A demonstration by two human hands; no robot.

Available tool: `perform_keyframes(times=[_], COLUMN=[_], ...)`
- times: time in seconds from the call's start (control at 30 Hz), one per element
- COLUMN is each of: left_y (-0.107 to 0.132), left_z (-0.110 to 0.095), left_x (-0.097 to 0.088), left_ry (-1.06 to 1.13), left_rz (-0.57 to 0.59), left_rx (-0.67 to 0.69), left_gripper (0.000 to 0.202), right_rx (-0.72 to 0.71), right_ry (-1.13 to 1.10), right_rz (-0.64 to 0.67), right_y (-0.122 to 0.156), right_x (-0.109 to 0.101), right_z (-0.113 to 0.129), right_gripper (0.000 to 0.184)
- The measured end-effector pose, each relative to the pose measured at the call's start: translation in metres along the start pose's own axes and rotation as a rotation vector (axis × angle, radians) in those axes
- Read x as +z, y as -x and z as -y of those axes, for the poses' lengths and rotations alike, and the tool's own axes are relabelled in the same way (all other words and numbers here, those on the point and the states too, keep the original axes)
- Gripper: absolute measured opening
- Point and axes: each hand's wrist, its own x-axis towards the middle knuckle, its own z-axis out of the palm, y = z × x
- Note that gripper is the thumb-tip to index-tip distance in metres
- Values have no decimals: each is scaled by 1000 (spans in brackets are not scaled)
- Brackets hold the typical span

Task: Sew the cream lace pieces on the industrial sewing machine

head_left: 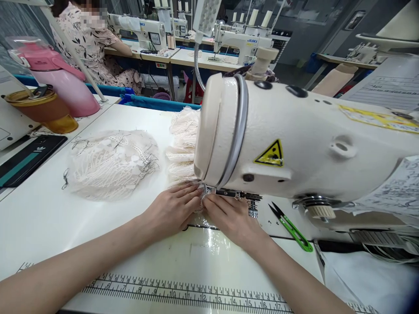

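My left hand (178,205) lies flat, fingers stretched out, on the near end of a gathered cream lace fabric (181,163), just left of the needle area. My right hand (231,216) rests palm down on the other side, its fingers reaching under the sewing machine head (216,131). Part of its fingertips is hidden behind the presser foot area (209,190), and the two hands nearly touch there. The lace runs away from me along the left side of the machine head, which covers part of it.
Left of the lace lies a bundle of cream lace (113,165) with loose dark threads. Green thread snips (293,229) lie to the right. A phone (32,157), a brown cup (42,109) and a pink bottle (62,83) stand left. A ruler strip (186,294) crosses the front. Another person (81,48) sits beyond.
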Motion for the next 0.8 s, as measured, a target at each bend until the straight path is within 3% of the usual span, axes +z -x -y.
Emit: perform_keyframes(times=[0.2,0.47,0.8], left_y=[-1,3,4], left_z=[1,3,4], left_x=[-2,-2,2], left_ry=[17,-52,-27], left_rz=[1,32,41], left_rx=[-12,10,9], left_gripper=[31,35,35], right_rx=[-20,24,61], right_ry=[23,-98,-39], right_rz=[-100,-15,-51], right_y=[-6,-3,-3], right_x=[-6,-3,-4], right_z=[8,5,9], right_gripper=[23,21,19])
